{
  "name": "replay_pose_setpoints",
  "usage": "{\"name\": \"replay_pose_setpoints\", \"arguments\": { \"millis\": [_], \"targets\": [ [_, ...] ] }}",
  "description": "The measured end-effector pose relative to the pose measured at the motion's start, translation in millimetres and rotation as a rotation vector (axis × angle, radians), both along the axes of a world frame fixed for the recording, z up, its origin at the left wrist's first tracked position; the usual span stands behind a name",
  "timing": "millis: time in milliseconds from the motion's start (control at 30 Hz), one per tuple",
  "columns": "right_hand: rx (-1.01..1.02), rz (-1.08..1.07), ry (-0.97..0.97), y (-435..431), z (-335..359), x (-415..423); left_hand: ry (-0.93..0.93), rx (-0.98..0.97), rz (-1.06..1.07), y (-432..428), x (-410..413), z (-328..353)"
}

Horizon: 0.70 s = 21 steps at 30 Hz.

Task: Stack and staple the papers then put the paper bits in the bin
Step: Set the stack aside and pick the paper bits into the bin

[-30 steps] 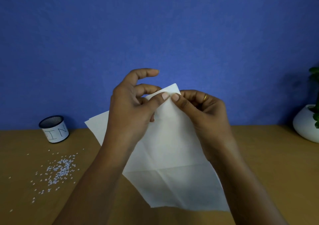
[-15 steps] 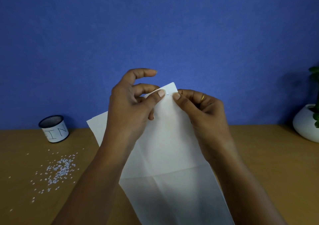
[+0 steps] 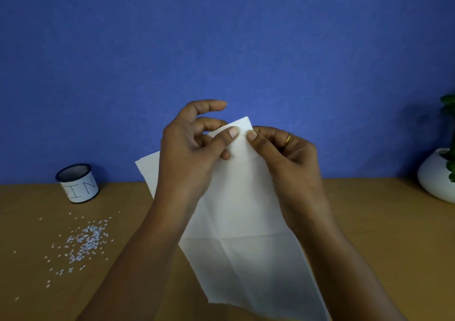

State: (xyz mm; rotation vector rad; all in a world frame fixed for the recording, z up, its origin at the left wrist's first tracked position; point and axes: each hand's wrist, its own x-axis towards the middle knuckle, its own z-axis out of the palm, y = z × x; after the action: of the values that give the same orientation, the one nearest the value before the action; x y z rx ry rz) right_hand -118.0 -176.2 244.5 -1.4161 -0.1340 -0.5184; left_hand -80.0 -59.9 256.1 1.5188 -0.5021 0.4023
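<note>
Head view: two hands, one stack of papers (image 3: 241,212), one bin (image 3: 77,184), paper bits (image 3: 86,242) beyond counting. Left hand (image 3: 187,158) pinching the stack's top corner, forefinger lifted free; right hand (image 3: 290,163) pinching just beside, thumbs nearly touching. Bin and bits well left of fingers.

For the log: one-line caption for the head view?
Left hand and right hand pinch the papers at their top corner; paper bits lie scattered on the table by the bin.

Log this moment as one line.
left hand pinches papers top corner | right hand pinches same corner | paper bits on table | bin upright
</note>
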Motion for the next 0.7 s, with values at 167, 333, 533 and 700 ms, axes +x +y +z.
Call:
{"name": "replay_pose_setpoints", "arguments": {
  "millis": [167, 333, 533, 700],
  "targets": [
    [0.053, -0.080, -0.036, 1, -1, 5, 0.008, -0.117, 0.053, -9, 4, -20],
    [0.008, -0.211, -0.096, 9, -9, 15, 0.007, -0.168, 0.117, -20, -1, -41],
    [-0.055, -0.198, -0.124, 27, -25, 23, 0.099, -0.241, -0.031, -31, -3, -57],
    [-0.197, -0.133, -0.109, 35, -43, 29, 0.093, -0.362, -0.043, -26, 5, -57]
  ]
}}
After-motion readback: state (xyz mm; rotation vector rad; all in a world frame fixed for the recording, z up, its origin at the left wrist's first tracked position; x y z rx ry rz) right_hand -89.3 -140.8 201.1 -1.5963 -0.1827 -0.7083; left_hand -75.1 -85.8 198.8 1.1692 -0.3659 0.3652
